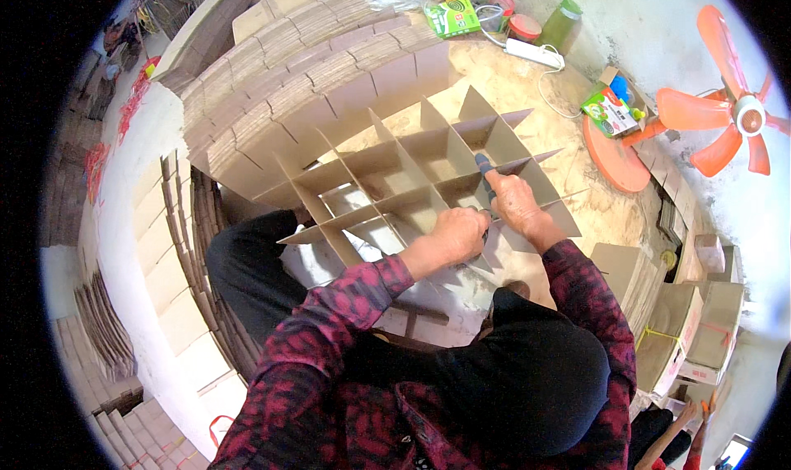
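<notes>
A cardboard divider grid [420, 158] of interlocked brown strips stands over the near edge of the wooden table, its strips crossing to form several square cells. My left hand [456, 233] is closed at the grid's near side, its fingertips pinching a strip edge. Just to the right, my right hand [515, 200] grips a strip within the grid, its covered index finger stretched forward along the cardboard. The thumb and lower fingers of the right hand are mostly hidden.
Slotted cardboard strips [329, 79] are stacked at the far left of the table [568, 153]. A power strip [534, 54], a green jar [562, 23] and small boxes stand at the back. An orange fan [748, 116] is at the right. Cartons [667, 334] and another person's hand [707, 411] appear lower right.
</notes>
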`<state>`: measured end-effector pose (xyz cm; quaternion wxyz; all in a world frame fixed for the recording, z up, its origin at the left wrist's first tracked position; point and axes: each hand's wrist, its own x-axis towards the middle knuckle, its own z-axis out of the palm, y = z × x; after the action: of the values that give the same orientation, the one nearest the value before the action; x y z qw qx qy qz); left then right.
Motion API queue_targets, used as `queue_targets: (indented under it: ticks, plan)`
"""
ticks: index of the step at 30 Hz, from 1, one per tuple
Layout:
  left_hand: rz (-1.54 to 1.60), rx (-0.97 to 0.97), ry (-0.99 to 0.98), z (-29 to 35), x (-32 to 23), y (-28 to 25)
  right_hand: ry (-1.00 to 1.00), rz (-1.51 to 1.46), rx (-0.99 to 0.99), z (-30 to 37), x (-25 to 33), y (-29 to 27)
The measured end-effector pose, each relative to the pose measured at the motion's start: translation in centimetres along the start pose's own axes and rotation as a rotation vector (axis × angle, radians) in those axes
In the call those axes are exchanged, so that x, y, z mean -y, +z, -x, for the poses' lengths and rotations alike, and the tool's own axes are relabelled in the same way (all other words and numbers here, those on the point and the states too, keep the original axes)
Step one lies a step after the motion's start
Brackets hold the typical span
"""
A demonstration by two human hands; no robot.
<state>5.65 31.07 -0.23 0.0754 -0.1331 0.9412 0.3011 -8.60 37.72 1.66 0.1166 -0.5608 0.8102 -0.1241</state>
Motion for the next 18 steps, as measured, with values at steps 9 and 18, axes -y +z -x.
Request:
queue_targets:
  ticks: [9,18]
  plan:
    - [0.045,0.030,0.294,16.1,4.3,-7.5,-0.035,0.034,-0.376,-3.6,1.0,-5.3]
    - [-0.627,-0.204,0.167,16.5,12.2,1.1,-0.235,0.001,-0.278,-3.5,5.2,3.5]
